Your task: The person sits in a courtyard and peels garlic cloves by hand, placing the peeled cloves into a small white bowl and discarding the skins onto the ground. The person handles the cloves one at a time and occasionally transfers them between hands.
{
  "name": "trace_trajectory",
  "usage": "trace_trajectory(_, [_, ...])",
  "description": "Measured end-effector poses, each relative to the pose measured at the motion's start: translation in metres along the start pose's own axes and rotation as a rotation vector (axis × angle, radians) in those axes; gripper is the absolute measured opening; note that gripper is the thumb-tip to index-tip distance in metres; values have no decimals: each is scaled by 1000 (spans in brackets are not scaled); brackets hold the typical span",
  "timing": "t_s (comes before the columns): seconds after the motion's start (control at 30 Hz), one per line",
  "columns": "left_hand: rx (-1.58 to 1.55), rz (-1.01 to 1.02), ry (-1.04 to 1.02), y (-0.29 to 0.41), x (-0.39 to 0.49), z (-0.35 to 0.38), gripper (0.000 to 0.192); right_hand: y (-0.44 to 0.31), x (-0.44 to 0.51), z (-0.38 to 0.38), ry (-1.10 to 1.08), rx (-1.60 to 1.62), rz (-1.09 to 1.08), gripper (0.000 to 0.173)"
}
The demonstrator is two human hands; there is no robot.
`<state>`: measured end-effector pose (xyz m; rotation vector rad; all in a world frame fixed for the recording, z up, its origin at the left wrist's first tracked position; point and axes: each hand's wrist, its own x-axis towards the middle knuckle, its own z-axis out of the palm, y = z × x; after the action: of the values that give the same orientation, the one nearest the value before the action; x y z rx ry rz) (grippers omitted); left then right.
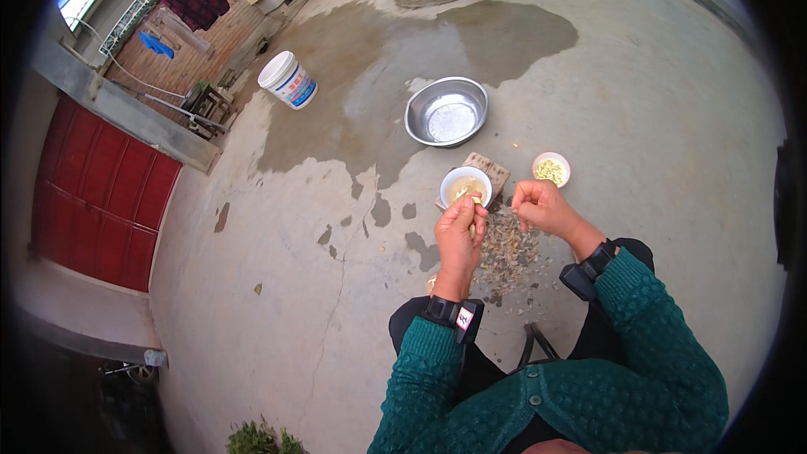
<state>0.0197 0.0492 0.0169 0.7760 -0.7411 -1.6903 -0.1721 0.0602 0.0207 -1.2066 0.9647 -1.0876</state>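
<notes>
My left hand (459,233) is raised in front of a white bowl (446,188), its thumb and fingers pinching a small pale-yellow piece (477,200). Cloudy liquid and more pale pieces show in that bowl, which rests on a brick-like block (493,171). To the right, my right hand (547,207) has its thumb and fingers drawn together; whether anything small is between them cannot be made out. Just beyond it, a small pink-rimmed bowl (550,170) holds many yellow pieces. Thin brownish peelings (509,255) lie scattered on the ground below both hands.
A steel basin (447,115) stands on the concrete beyond the bowls, beside a wet patch (353,94). Farther left is a white lidded bucket (290,81). Dark stool legs (536,343) show between my knees. A red metal door (101,192) is at left.
</notes>
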Motion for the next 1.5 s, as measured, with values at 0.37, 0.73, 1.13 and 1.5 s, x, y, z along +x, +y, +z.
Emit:
trace_trajectory(0.37, [132,-41,-26,-12,-2,8,24,8,6,19,78,10,-58,14])
trace_trajectory(0.73, [169,28,-64,-26,-2,9,22,4,5,19,175,-154,-109,13])
trace_trajectory(1.13, [-160,-225,-142,-17,-2,7,26,-12,1,18,134,-330,-220,14])
trace_trajectory(1.5, [68,-51,-120,-18,0,4,24,-12,2,15,109,-401,-313,9])
